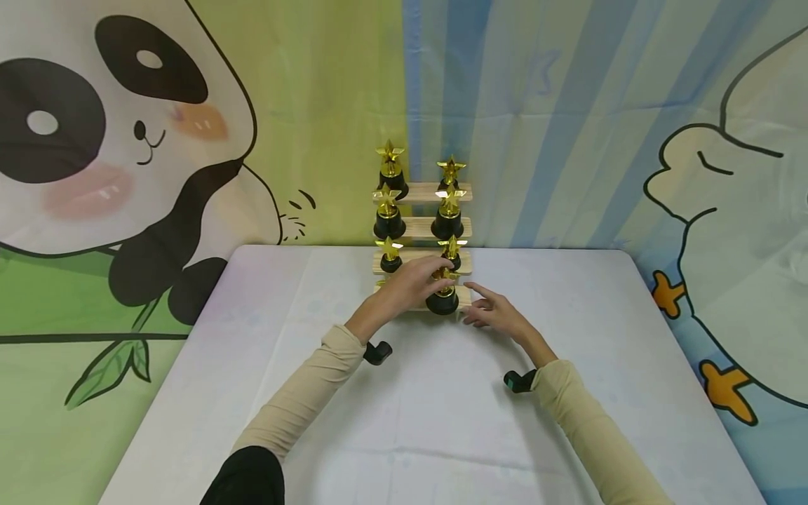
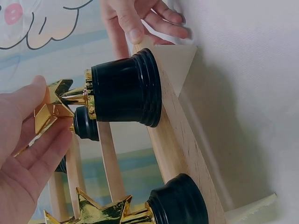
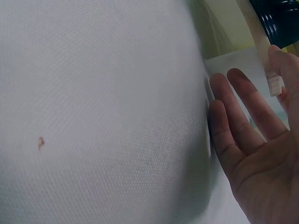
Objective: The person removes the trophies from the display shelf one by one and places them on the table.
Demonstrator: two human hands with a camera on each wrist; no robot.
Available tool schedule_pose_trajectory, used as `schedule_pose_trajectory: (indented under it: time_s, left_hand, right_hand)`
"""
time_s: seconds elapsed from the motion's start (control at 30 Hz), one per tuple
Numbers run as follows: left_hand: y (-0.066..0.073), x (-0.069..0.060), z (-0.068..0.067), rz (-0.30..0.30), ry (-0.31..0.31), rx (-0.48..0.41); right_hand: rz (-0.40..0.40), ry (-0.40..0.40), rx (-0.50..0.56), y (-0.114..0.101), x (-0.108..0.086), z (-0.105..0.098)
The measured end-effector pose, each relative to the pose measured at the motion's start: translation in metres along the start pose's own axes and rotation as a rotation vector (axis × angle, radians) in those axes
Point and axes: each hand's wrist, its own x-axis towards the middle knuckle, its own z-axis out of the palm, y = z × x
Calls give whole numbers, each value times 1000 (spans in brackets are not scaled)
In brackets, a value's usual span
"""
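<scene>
The left hand [image 1: 413, 286] [image 2: 28, 140] pinches the gold star of a black-based trophy [image 1: 442, 301] [image 2: 124, 88] at the right end of the lowest wooden shelf [image 1: 464, 297] [image 2: 168, 144]. That trophy's base rests upright on the board. Beside the same board's right end is the right hand [image 1: 501, 317] [image 3: 266, 154], its thumb at the board's end and its other fingers loosely extended near the white support. A second trophy [image 2: 180, 200] stands at the board's other end, mostly hidden behind the left hand in the head view.
Higher shelves [image 1: 424, 226] carry several more star trophies, one at each end. The stepped rack stands at the back edge of the white-covered table [image 1: 442, 421]. Behind it hangs a printed curtain [image 1: 328, 126]. Black wrist devices [image 1: 377, 353] show below both hands.
</scene>
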Motion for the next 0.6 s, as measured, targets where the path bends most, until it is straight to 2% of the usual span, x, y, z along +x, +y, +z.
schedule_pose_trajectory:
  time_s: [0.27, 0.6]
  left_hand:
    - [1, -3, -3, 8, -5, 2]
    - [8, -7, -13, 105, 89, -13]
  right_hand:
    - [5, -6, 1, -1, 0, 2]
    - [16, 0, -4, -4, -1, 2]
